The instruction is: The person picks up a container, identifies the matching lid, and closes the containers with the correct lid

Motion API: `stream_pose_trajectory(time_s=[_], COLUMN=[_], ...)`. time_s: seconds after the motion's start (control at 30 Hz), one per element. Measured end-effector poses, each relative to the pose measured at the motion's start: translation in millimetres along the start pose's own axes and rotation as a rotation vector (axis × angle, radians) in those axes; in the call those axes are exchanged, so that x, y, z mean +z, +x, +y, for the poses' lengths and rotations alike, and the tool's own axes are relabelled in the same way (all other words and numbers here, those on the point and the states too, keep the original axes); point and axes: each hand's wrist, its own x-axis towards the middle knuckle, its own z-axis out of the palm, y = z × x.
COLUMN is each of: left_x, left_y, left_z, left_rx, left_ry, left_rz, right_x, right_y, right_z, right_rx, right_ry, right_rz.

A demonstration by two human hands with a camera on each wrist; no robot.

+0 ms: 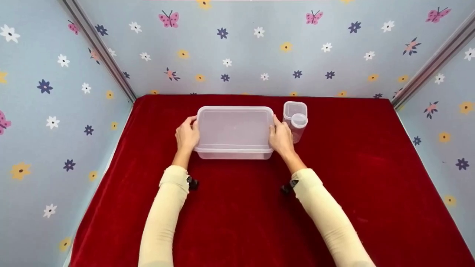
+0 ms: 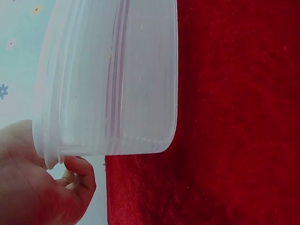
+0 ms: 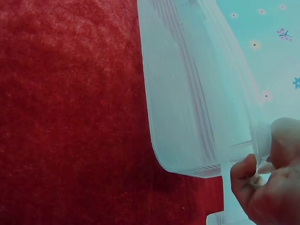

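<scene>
A large rectangular clear plastic container (image 1: pixel 234 128) with its lid on is between both hands in the head view. My left hand (image 1: pixel 187 135) grips its left short side at the lid rim. On the opposite side my right hand (image 1: pixel 281 137) grips the rim in the same way. In the left wrist view the fingers (image 2: pixel 80 176) curl under the rim beside the container wall (image 2: pixel 145 84). The right wrist view has curled fingers (image 3: pixel 244 176) below the rim, next to the container's end (image 3: pixel 183 126).
Just right of my right hand stand a small square-lidded clear container (image 1: pixel 295 107) and a round-lidded one (image 1: pixel 299 120) in front of it. Red cloth (image 1: pixel 237 207) covers the table. Flower-patterned panels (image 1: pixel 237 48) rise behind and on both sides.
</scene>
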Motion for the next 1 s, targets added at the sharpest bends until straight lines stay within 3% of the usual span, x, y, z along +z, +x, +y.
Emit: stream_pose_trajectory(time_s=[0.13, 0.23, 0.4, 0.47, 0.57, 0.8, 1.0], left_x=[-5.4, -12.7, -12.1, 1.8, 3.3, -3.8, 6.0], left_y=[-11.5, -24.7, -29.4, -18.8, -20.9, -28.7, -15.6], left_z=[8.8, 16.8, 12.4, -2.7, -8.1, 0.5, -26.4], left_rx=[-0.033, -0.023, 0.039, 0.050, 0.045, -0.014, 0.022], left_ry=[-0.053, -0.069, -0.031, 0.002, 0.010, -0.015, -0.015], left_rz=[-0.007, -0.010, 0.014, 0.047, 0.066, 0.054, 0.087], right_x=[-25.3, -32.7, -11.0, -3.5, 3.8, 6.1, 9.2], right_y=[-17.5, -26.8, -21.7, -18.5, -14.4, -13.4, -13.0], right_z=[-27.9, -34.1, -2.2, 8.0, 16.1, 14.4, 10.1], right_rx=[0.076, 0.107, 0.065, 0.032, -0.018, -0.041, -0.058], right_ry=[0.057, 0.065, 0.042, 0.027, -0.002, -0.031, -0.048], right_rz=[-0.012, -0.008, 0.034, 0.042, 0.036, 0.020, 0.021])
